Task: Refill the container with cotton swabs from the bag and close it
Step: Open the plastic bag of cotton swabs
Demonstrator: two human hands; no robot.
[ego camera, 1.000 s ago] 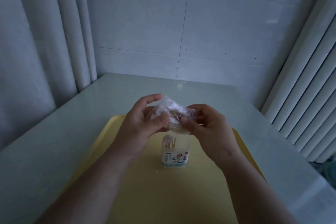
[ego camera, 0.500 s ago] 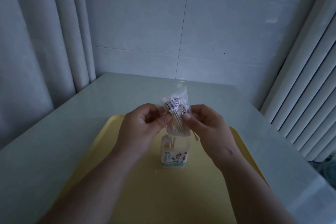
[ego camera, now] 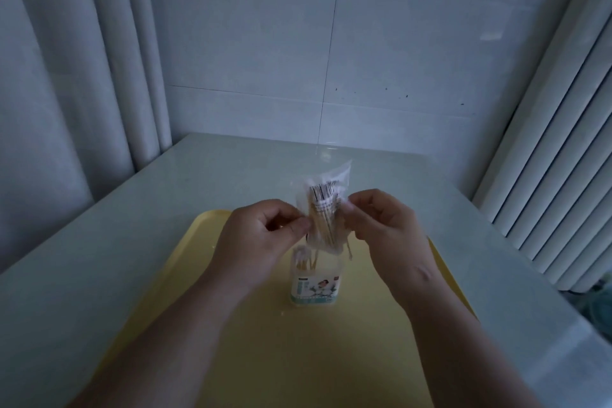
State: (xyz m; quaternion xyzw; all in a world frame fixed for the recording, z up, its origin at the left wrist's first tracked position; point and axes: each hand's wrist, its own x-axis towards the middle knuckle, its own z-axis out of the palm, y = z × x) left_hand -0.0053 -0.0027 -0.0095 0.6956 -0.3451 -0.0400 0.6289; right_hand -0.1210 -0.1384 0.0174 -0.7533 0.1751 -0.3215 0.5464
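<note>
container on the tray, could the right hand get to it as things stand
Probably not right away: the right hand and left hand both pinch the bag above the container. Nothing else blocks it once the bag is released.

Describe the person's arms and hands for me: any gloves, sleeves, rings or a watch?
Both arms come in bare from the bottom of the picture. No sleeve shows on either forearm, as far up as the frame reaches. The left hand and right hand wear no gloves. I see no ring, watch or bracelet on the fingers or wrists that show. The light is dim, so fine marks cannot be told.
</note>
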